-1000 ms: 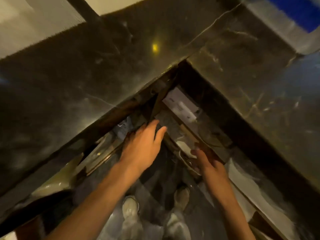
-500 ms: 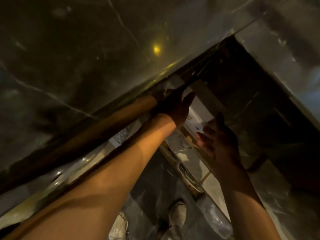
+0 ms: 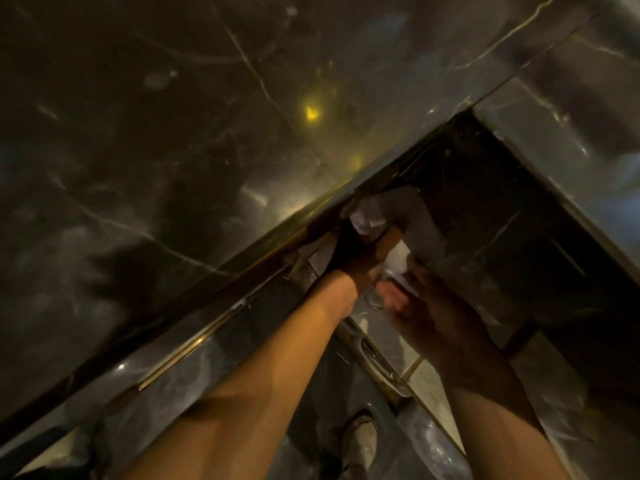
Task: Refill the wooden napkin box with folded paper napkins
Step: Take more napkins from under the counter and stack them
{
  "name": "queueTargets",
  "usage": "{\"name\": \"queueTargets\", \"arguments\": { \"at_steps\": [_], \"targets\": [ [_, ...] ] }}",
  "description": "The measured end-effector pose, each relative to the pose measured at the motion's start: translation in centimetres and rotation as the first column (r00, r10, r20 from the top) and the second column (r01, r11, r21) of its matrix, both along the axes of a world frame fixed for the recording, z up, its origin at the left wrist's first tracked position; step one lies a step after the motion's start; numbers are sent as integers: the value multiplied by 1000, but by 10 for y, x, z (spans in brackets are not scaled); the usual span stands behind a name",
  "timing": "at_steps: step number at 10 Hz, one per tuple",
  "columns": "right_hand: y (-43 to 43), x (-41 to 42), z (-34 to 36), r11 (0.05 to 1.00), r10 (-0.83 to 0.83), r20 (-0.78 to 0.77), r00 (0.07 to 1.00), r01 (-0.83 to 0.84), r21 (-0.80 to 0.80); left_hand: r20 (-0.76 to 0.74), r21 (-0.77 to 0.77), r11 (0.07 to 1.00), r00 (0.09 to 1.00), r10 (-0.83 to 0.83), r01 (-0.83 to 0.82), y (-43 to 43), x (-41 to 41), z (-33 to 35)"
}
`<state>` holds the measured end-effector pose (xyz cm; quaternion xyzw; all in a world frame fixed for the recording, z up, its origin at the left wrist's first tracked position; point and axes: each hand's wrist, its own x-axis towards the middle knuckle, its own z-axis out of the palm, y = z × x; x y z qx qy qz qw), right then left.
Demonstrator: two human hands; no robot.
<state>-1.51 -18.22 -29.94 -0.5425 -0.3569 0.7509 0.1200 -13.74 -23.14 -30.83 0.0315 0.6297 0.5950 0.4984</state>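
Observation:
My left hand (image 3: 360,258) reaches into the dark shelf space under the marble counter's edge. Its fingers lie against crumpled white paper (image 3: 367,220), probably napkins or their wrapping. Shadow hides whether the fingers close on it. My right hand (image 3: 434,317) hovers just right of it, palm turned toward the shelf, fingers apart and holding nothing. A pale flat sheet or pack (image 3: 420,225) stands behind both hands in the opening. No wooden napkin box is in view.
A dark veined marble countertop (image 3: 207,150) fills the upper left, and a second slab (image 3: 588,109) meets it at a corner on the right. Below are a metal handle (image 3: 375,358) on a cabinet front, pale floor tiles and my shoe (image 3: 362,441).
The view has closed in on the counter corner. My left hand went deeper under the edge to the white paper, and my right hand came in close beside it.

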Motion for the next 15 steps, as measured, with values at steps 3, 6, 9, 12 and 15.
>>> {"name": "queueTargets", "arguments": {
  "at_steps": [3,6,9,12,15],
  "targets": [
    [-50,10,16,992,-117,-16,993,115,-56,135,-86,992,987,-83,95,-47,17,5],
    [-124,46,89,985,171,59,983,-173,25,176,42,969,953,-248,244,-164,74,83],
    [-154,164,233,970,240,31,970,-241,39,4,-46,732,733,-680,680,-191,143,236],
    [-135,328,383,936,-16,50,999,-2,352,-352,-10,382,355,-866,924,-119,241,370],
    [-103,479,396,789,-334,-20,942,291,541,-612,17,285,235,-755,958,-28,401,391]
  ]
}}
